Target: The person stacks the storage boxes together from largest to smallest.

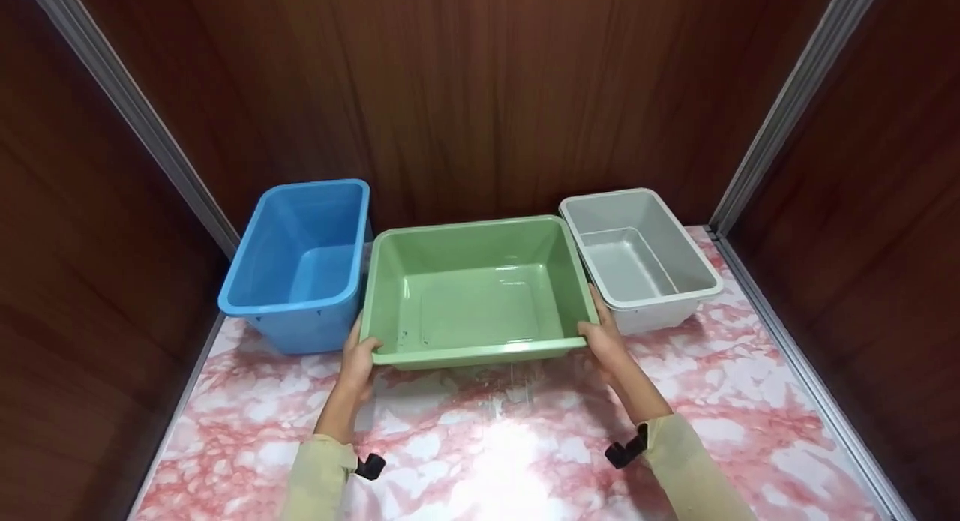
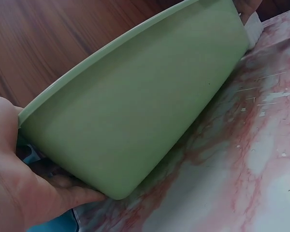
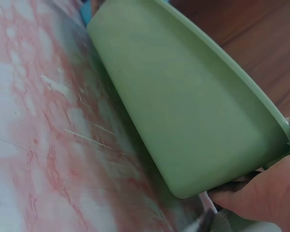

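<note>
An empty green plastic basin (image 1: 480,307) is held between both hands in the middle of the head view. My left hand (image 1: 358,360) grips its near left corner, thumb over the rim and fingers along the side below. At the near right corner my right hand (image 1: 604,341) holds it the same way. The left wrist view shows the basin's outer wall (image 2: 135,96) with the left hand (image 2: 24,179) at its end. In the right wrist view the right hand (image 3: 266,193) is at the other end, fingers partly hidden behind the wall.
A blue bin (image 1: 300,333) stands close on the left and a grey bin (image 1: 652,315) on the right, both empty inside. Beneath lies a red-and-white marbled surface (image 1: 450,446). Brown wood-look panels (image 1: 465,94) enclose the back and sides, with metal strips (image 1: 795,341) along the edges.
</note>
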